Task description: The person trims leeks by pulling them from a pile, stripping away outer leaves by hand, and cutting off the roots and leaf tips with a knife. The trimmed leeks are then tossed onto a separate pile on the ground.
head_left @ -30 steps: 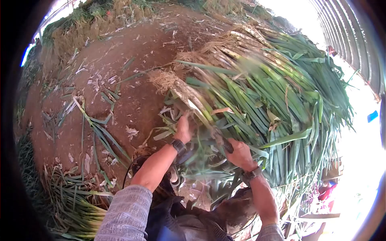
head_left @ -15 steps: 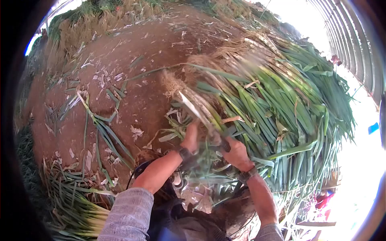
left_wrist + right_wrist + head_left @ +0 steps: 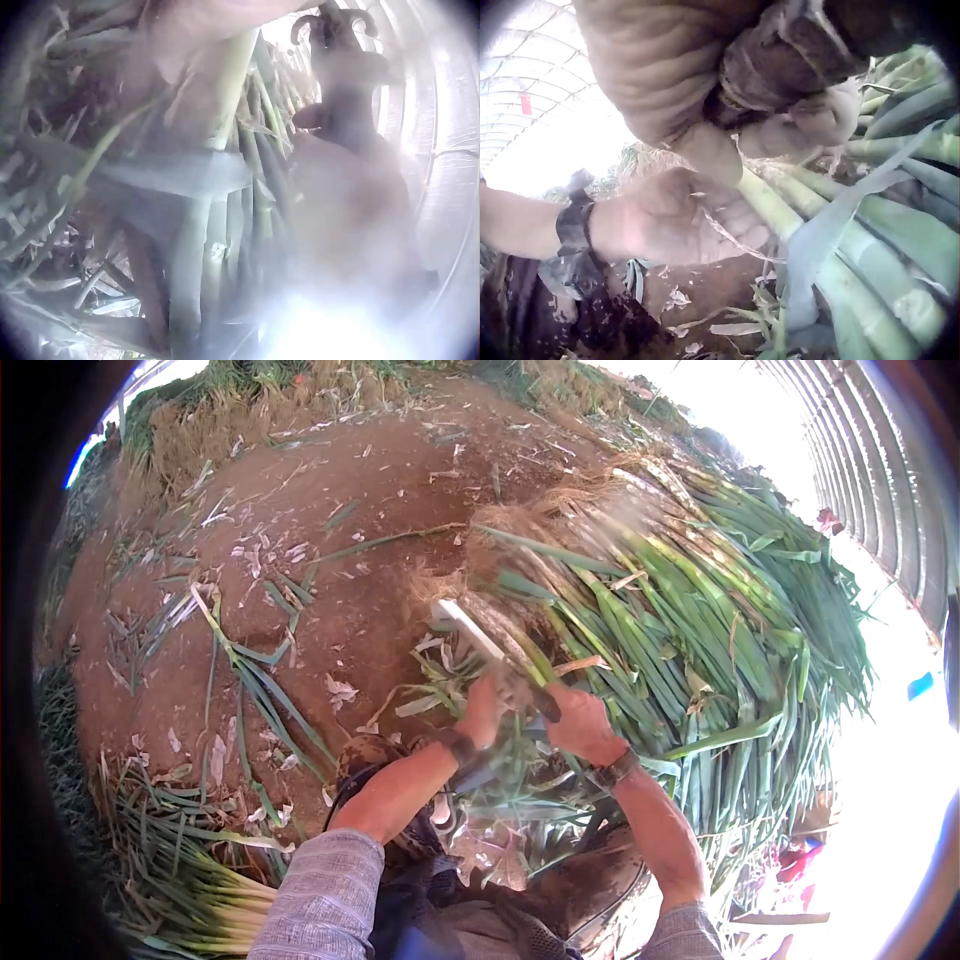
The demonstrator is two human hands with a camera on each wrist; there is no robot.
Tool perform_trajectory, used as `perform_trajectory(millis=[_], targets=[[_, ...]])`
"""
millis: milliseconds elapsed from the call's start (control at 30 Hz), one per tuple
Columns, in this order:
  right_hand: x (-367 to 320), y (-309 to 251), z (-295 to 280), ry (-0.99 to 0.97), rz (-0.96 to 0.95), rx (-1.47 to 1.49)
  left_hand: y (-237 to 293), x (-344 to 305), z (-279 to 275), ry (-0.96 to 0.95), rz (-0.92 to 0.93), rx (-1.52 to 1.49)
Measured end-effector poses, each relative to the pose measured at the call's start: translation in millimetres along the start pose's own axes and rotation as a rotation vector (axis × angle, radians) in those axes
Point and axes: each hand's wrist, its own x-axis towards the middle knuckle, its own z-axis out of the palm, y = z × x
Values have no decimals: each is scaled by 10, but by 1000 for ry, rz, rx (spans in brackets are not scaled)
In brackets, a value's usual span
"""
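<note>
Several large green onions with soil-covered shafts run from their roots (image 3: 437,588) toward my hands. One bare white green onion shaft (image 3: 468,628) leads into my left hand (image 3: 482,712), whose fingers are bent at it. In the right wrist view, a thin dry peel strip (image 3: 731,238) crosses the cupped left palm (image 3: 682,221). My right hand (image 3: 582,722) grips a dark, tape-wrapped tool (image 3: 787,71), its working end hidden. The right thumb (image 3: 712,154) lies right at a pale green onion stalk (image 3: 769,206). Blur hides detail around the left fingertips.
A big heap of green onions (image 3: 700,610) spreads to the right. Brown soil (image 3: 330,490) with scattered peel scraps lies ahead and left. Another bundle (image 3: 225,905) sits at lower left, and more plants (image 3: 220,430) stand at the back. My knee (image 3: 590,885) is close below.
The white shaft shows more plainly than a second ago. My left hand has shifted right and down; my right hand has shifted slightly left, bringing the two closer together. The head view has also shifted.
</note>
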Motion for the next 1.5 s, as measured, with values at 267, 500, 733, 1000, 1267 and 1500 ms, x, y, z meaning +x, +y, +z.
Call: perform_trajectory(millis=[267,500,733,1000,1267,1500], targets=[[6,-150,-186,-214,60,-88,-160,-8,-144,-76,325,395],[-739,255,-411,-169,233,-56,507,63,121,381,-335,61],[-1576,602,-435,-125,251,153,498,528,-236,468,307,-36],[-1422,498,-189,-58,104,69,298,304,-226,157,-87,-92],[-1315,509,25,36,121,99,392,84,-33,102,-250,-255],[-1222,493,59,-66,154,153,343,41,48,262,-182,-411]])
